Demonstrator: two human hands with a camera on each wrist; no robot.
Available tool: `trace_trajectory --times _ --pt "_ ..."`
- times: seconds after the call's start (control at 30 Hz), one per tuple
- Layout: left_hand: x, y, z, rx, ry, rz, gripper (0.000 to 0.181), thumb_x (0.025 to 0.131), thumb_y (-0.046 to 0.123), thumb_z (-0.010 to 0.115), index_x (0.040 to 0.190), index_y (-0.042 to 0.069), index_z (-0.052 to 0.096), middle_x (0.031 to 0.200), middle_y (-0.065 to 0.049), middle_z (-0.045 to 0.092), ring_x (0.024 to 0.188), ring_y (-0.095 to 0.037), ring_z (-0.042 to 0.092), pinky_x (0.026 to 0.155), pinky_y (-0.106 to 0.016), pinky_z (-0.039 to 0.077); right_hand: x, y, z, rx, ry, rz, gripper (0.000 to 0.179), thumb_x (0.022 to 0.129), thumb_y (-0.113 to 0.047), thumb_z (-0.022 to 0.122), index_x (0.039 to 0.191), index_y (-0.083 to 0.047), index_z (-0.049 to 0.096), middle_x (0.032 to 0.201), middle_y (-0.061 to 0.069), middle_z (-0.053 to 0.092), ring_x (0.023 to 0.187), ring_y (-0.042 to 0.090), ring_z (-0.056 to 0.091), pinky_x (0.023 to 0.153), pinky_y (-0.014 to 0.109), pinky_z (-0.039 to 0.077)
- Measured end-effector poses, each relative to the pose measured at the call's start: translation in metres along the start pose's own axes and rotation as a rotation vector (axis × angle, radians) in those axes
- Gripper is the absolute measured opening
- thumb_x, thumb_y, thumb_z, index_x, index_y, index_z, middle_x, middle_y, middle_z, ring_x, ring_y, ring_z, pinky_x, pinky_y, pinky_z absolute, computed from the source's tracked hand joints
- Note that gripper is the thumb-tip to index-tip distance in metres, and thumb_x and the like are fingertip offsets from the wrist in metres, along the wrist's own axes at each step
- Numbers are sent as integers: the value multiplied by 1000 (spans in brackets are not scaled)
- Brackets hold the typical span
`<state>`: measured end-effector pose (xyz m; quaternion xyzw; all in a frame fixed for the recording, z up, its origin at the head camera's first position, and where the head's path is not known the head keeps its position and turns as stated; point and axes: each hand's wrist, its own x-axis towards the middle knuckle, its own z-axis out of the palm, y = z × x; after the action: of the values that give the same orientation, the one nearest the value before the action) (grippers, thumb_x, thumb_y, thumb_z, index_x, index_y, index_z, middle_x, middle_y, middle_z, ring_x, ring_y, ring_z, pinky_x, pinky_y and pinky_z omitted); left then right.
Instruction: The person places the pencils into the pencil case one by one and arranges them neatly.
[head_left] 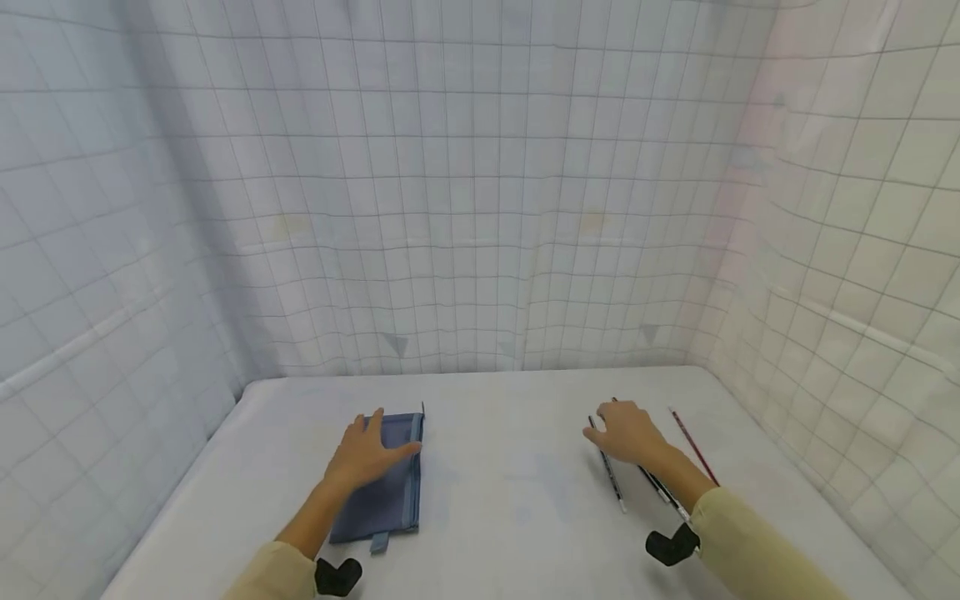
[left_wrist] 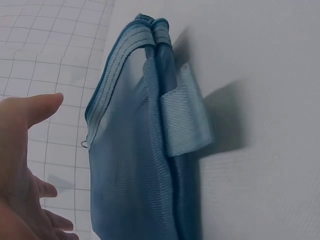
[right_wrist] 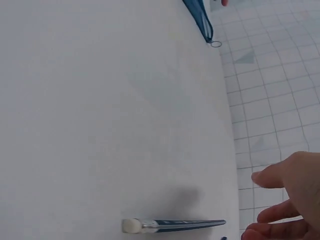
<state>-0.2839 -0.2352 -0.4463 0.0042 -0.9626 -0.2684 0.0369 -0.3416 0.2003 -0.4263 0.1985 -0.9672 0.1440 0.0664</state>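
A blue zippered mesh pouch (head_left: 378,504) lies flat on the left of the white table, a fabric tab at its near end. Over it is my left hand (head_left: 363,457), fingers spread and holding nothing; the left wrist view shows this hand (left_wrist: 22,175) apart from the pouch (left_wrist: 127,160). On the right, my right hand (head_left: 630,432) hovers above several thin brushes, its fingers loosely bent. One dark-handled paintbrush (head_left: 609,473) lies to its left; its white bristles show in the right wrist view. Other dark-handled brushes (head_left: 662,490) are partly hidden under the right hand and forearm.
A slim red-handled stick (head_left: 693,446) lies right of the right forearm, its kind too small to tell. White grid-patterned cloth (head_left: 480,208) hangs behind the table and along both sides. The white tabletop (head_left: 502,475) stretches between the pouch and the brushes.
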Motion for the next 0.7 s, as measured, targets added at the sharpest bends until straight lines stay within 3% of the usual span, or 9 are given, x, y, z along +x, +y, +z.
trace_trajectory --times 0.17,0.4,0.7 --pt "-2 3 9 -19 -25 -54 118 85 61 75 152 -22 24 151 -50 23 140 -65 26 108 -73 32 -7 6 17 -36 -71 107 43 92 -26 77 110 12 67 99 21 71 75 26 66 59 37 56" --pt "-3 2 13 -43 -36 -84 117 83 59 77 144 -28 28 149 -51 25 139 -64 28 110 -70 32 -12 8 26 -8 -57 159 31 88 -25 81 85 1 67 70 3 59 59 15 52 51 29 46" --pt "-4 -1 17 -67 -54 -103 112 85 55 77 142 -29 31 149 -53 21 141 -65 23 111 -70 30 -11 12 32 77 -29 166 22 88 -12 78 98 7 71 85 11 70 71 19 63 62 36 57"
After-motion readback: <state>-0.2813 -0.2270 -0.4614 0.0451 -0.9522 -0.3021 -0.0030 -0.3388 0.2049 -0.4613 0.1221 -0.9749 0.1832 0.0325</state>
